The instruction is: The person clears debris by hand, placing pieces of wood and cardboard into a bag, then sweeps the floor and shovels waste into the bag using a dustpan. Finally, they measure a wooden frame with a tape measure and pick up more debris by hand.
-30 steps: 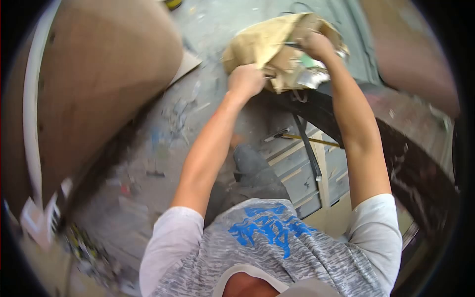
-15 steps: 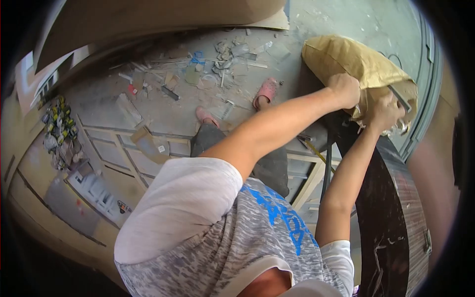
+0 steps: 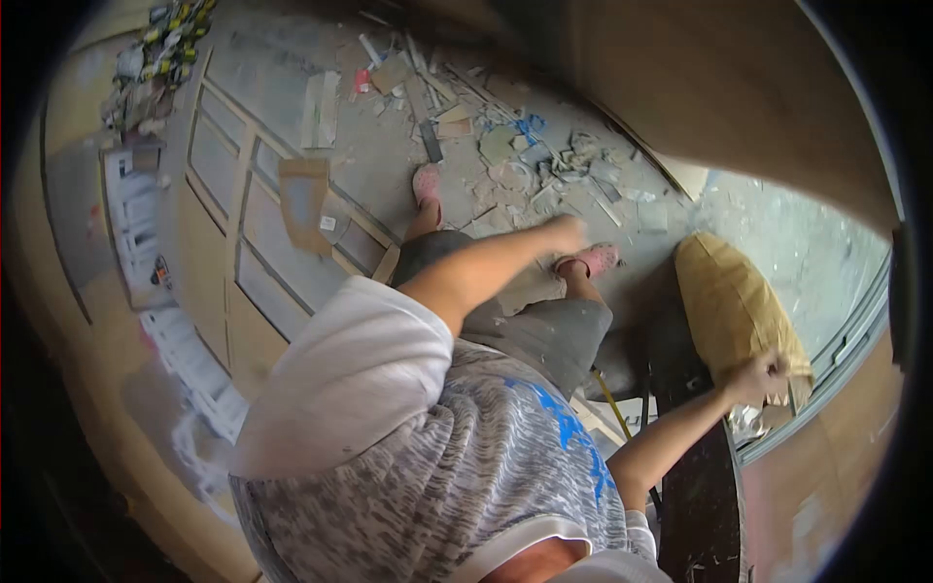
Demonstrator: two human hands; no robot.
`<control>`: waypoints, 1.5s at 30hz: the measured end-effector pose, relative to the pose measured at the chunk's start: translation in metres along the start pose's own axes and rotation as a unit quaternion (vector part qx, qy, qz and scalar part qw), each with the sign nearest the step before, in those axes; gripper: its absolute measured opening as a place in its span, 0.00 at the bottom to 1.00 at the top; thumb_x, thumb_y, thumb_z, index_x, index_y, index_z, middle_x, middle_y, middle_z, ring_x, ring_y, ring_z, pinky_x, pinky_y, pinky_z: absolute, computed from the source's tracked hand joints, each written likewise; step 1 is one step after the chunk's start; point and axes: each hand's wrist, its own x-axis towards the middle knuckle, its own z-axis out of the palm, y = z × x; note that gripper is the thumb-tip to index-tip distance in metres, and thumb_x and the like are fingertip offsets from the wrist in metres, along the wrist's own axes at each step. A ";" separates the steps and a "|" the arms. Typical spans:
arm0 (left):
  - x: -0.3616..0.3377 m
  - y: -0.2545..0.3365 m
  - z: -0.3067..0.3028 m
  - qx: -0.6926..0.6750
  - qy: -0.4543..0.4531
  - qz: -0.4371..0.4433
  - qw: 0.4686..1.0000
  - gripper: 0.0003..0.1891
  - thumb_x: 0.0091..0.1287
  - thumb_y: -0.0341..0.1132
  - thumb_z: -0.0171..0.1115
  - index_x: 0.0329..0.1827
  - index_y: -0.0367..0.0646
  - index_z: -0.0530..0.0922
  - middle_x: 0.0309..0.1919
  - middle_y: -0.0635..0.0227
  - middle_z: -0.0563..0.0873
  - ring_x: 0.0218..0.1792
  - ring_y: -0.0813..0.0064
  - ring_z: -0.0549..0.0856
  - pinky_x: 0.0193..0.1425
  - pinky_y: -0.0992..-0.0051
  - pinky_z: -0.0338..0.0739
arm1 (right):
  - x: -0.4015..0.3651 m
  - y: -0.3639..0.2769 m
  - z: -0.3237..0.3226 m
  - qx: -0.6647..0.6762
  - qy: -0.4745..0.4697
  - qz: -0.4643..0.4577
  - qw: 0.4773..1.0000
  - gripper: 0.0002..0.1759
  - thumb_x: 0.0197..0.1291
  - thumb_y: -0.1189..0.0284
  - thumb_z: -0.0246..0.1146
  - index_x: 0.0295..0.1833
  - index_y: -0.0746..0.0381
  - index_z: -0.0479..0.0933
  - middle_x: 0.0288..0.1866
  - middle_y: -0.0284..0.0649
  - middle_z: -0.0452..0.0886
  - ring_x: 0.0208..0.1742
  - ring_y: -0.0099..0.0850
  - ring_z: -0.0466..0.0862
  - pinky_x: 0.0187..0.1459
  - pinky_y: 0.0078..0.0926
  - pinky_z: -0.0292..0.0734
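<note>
One tan bag (image 3: 734, 301) | creased — rounded | right hand (image 3: 757, 378) at its mouth

This is a workshop or a building site; which of the two is unclear. A wooden frame (image 3: 236, 219) of crossed bars lies on a dusty grey floor (image 3: 267, 58), with a piece of brown board (image 3: 307, 233) resting on it. Just beside the frame, offcuts (image 3: 391, 74) and broken scraps (image 3: 498, 145) litter the ground. Near one end of the frame sits a jumbled heap of yellow-and-black items (image 3: 175, 49), too small to identify. Well apart from the frame are a large brown panel (image 3: 739, 87) and a tan sack (image 3: 729, 301) with crumpled silvery material (image 3: 746, 425) at its mouth.
</note>
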 end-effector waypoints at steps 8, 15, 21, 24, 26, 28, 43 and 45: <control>-0.112 -0.374 -0.124 -0.107 0.132 -0.443 0.880 0.18 0.52 0.43 0.56 0.36 0.35 0.80 0.40 0.50 0.81 0.44 0.56 0.81 0.48 0.66 0.74 | -0.284 -0.115 0.308 -0.055 -0.588 -0.152 0.792 0.16 0.50 0.69 0.56 0.46 0.62 0.75 0.37 0.51 0.80 0.40 0.44 0.81 0.41 0.34 0.75; -0.005 -0.646 -0.085 -0.167 0.258 -0.429 0.849 0.39 0.48 0.53 0.65 0.53 0.26 0.68 0.45 0.43 0.78 0.48 0.53 0.79 0.51 0.66 0.73 | -0.411 -0.122 0.621 -0.077 -0.520 -0.299 0.797 0.13 0.55 0.73 0.46 0.45 0.66 0.70 0.40 0.57 0.76 0.43 0.57 0.75 0.45 0.50 0.70; 0.084 -0.643 -0.125 -0.177 0.247 -0.515 0.801 0.32 0.42 0.46 0.72 0.45 0.28 0.73 0.44 0.49 0.78 0.46 0.57 0.80 0.50 0.65 0.73 | -0.433 -0.093 0.722 -0.293 -0.470 -0.356 0.753 0.21 0.53 0.69 0.50 0.54 0.63 0.68 0.54 0.54 0.71 0.55 0.52 0.70 0.53 0.44 0.67; 0.087 -0.653 -0.115 -0.249 0.448 -0.427 0.745 0.24 0.45 0.37 0.70 0.43 0.32 0.74 0.41 0.54 0.79 0.43 0.60 0.80 0.49 0.66 0.73 | -0.439 -0.119 0.694 -0.340 -0.475 -0.389 0.712 0.24 0.57 0.58 0.54 0.56 0.60 0.67 0.53 0.52 0.72 0.54 0.51 0.70 0.53 0.43 0.67; 0.069 -0.645 -0.132 -0.426 0.459 -0.339 0.702 0.24 0.46 0.34 0.69 0.45 0.33 0.72 0.41 0.56 0.78 0.42 0.63 0.79 0.49 0.67 0.72 | -0.440 -0.139 0.671 -0.152 -0.486 -0.322 0.798 0.13 0.56 0.69 0.54 0.45 0.65 0.70 0.42 0.55 0.76 0.45 0.53 0.75 0.46 0.45 0.69; 0.059 -0.643 -0.144 -0.633 0.436 -0.205 0.606 0.26 0.46 0.29 0.68 0.48 0.30 0.68 0.40 0.59 0.77 0.40 0.68 0.78 0.48 0.70 0.71 | -0.438 -0.175 0.641 -0.118 -0.494 -0.299 0.808 0.14 0.58 0.69 0.54 0.48 0.63 0.70 0.45 0.55 0.75 0.46 0.54 0.74 0.46 0.44 0.70; 0.130 -0.699 -0.293 -0.247 0.501 -0.435 0.706 0.45 0.45 0.50 0.70 0.55 0.22 0.59 0.49 0.46 0.72 0.53 0.52 0.72 0.60 0.59 0.64 | -0.481 -0.297 0.767 -0.211 -0.362 -0.335 0.844 0.21 0.56 0.60 0.54 0.50 0.63 0.71 0.49 0.54 0.74 0.47 0.53 0.76 0.49 0.44 0.70; 0.105 -0.754 -0.268 -0.074 0.534 -0.447 0.713 0.41 0.48 0.52 0.66 0.52 0.23 0.63 0.46 0.45 0.74 0.50 0.49 0.73 0.57 0.58 0.65 | -0.489 -0.347 0.738 -0.274 -0.246 -0.417 0.831 0.23 0.57 0.60 0.54 0.53 0.65 0.69 0.49 0.56 0.74 0.50 0.53 0.74 0.50 0.43 0.70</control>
